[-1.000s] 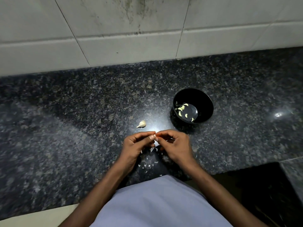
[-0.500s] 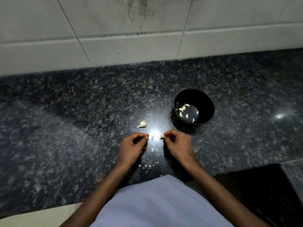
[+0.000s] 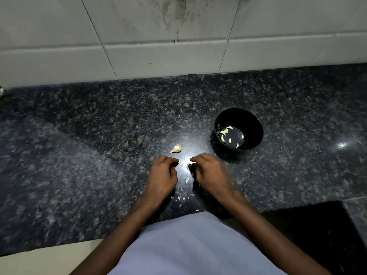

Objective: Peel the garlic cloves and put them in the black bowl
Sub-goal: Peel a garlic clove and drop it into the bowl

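Both hands apart now; R hand (image 3: pixel 210 171) pinches clove.

No text, label, brand, number or sign can be read anywhere in the frame.

Hands (image 3: pixel 187 171) now apart, over counter (image 3: pixel 79 155).
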